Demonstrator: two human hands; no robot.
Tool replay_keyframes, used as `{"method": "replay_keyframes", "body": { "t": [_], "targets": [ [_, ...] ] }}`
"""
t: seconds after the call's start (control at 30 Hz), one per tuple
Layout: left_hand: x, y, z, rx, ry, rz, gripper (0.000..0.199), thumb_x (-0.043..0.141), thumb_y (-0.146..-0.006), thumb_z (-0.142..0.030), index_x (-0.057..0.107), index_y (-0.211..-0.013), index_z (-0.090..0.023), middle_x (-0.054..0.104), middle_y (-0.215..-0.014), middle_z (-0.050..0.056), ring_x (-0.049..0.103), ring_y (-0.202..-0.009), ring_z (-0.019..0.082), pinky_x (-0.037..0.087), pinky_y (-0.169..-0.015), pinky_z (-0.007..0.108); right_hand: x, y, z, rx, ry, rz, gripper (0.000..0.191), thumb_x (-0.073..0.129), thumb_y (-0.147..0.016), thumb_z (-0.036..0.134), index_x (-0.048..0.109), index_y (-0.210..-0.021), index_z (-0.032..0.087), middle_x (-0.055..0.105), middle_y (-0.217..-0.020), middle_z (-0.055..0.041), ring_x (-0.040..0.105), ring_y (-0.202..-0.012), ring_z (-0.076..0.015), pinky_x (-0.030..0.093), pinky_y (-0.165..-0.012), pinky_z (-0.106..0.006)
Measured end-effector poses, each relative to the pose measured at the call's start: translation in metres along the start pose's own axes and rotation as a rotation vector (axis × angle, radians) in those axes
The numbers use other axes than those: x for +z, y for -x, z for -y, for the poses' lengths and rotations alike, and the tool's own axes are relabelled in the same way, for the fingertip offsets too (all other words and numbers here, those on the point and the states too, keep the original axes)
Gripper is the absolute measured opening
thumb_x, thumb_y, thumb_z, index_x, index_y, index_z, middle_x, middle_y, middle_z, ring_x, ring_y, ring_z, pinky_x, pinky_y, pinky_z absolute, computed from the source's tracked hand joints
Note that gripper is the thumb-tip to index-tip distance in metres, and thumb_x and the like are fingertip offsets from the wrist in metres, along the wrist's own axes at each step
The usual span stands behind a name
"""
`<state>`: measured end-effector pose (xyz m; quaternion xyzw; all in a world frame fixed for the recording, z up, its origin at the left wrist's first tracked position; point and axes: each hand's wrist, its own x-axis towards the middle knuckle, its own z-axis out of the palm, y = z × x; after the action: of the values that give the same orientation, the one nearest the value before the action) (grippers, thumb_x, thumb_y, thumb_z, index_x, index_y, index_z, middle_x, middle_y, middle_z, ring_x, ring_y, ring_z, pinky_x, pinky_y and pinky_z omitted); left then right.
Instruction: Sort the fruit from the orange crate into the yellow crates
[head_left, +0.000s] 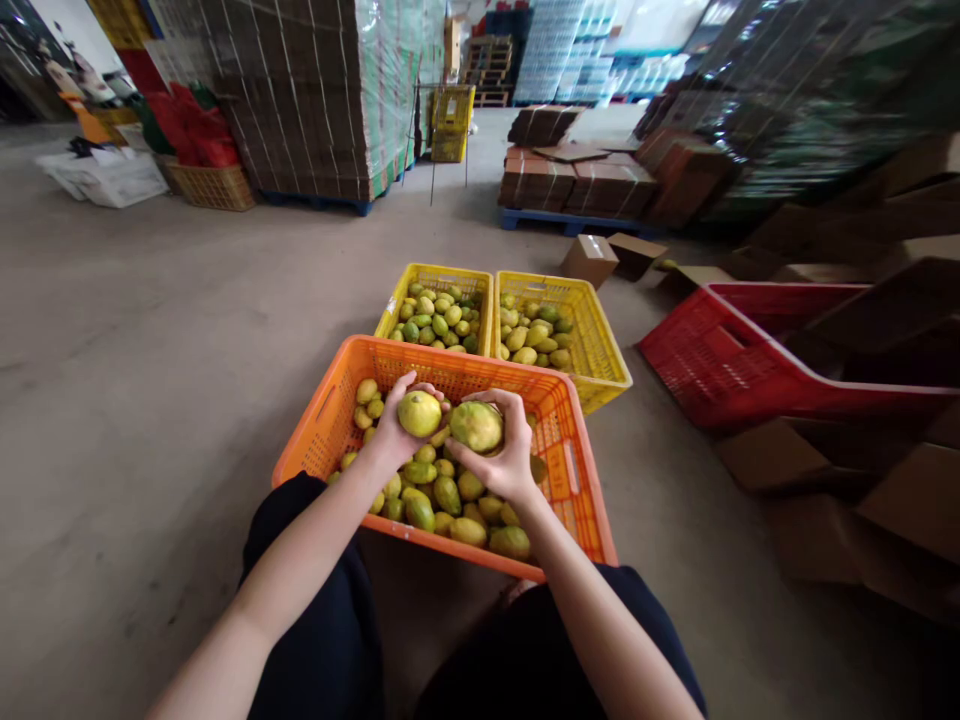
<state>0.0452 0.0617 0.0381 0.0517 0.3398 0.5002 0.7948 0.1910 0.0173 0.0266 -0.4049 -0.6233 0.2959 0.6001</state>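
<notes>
My left hand (390, 432) holds a round yellow-green lemon (420, 413), its stem end facing up. Just beside it, my right hand (517, 458) grips a larger, knobbly green-yellow lemon (477, 427) between thumb and fingers. Both hands are over a big orange crate (450, 548) with perforated walls, which stands between my knees. Many loose lemons (468, 530), from yellow to green, cover its bottom, and my hands and forearms hide some of them.
Two yellow crates (611, 360) holding similar fruit stand against the orange crate's far side. To the right are a red crate (757, 355) and scattered cardboard boxes (780, 455). Farther back, a blue pallet (559, 222) bears stacked flat cartons, and a wrapped stack (307, 100) rises at left.
</notes>
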Motion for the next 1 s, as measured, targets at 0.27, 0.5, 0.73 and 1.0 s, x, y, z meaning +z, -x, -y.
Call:
{"method": "replay_keyframes", "body": {
  "t": [0.27,0.5,0.73,1.0],
  "targets": [
    [-0.007,-0.01,0.005,0.015,0.045,-0.01,0.03,0.047,-0.093,-0.035,0.064,-0.083,-0.013,0.068,-0.073,0.005,0.067,-0.064,0.015,0.057,-0.059,0.025,0.008,-0.009,-0.011,0.549,-0.315,-0.234,0.048,0.084,-0.054,0.029,0.051,-0.089,0.025,0.062,-0.081,0.0056,0.059,-0.073,-0.0152,0.05,-0.061,-0.026],
    [-0.001,-0.004,0.0,0.084,0.091,-0.118,0.017,0.062,-0.086,-0.031,0.057,-0.082,-0.016,0.062,-0.07,0.004,0.065,-0.064,0.016,0.054,-0.051,0.021,0.0,-0.025,-0.01,1.099,-0.892,-0.425,0.01,0.064,-0.076,0.029,0.06,-0.077,0.019,0.065,-0.061,0.0023,0.059,-0.052,-0.0142,0.05,-0.049,-0.027],
    [-0.011,-0.012,0.007,-0.098,0.118,-0.037,0.033,0.039,-0.095,-0.034,0.065,-0.095,-0.012,0.067,-0.072,0.01,0.06,-0.056,0.016,0.051,-0.048,0.024,-0.005,-0.027,-0.012,1.202,-0.912,-0.503,0.018,0.056,-0.086,0.034,0.06,-0.077,0.02,0.065,-0.056,0.0014,0.058,-0.045,-0.0148,0.048,-0.043,-0.027],
    [-0.015,-0.012,0.004,-0.062,0.143,0.064,0.034,0.046,-0.093,-0.031,0.064,-0.111,-0.008,0.072,-0.085,0.012,0.068,-0.074,0.019,0.058,-0.065,0.029,-0.005,-0.024,-0.021,1.271,-0.914,-0.417,0.026,0.049,-0.092,0.039,0.063,-0.082,0.019,0.069,-0.061,-0.0043,0.066,-0.053,-0.0192,0.055,-0.05,-0.032]
  ]
}}
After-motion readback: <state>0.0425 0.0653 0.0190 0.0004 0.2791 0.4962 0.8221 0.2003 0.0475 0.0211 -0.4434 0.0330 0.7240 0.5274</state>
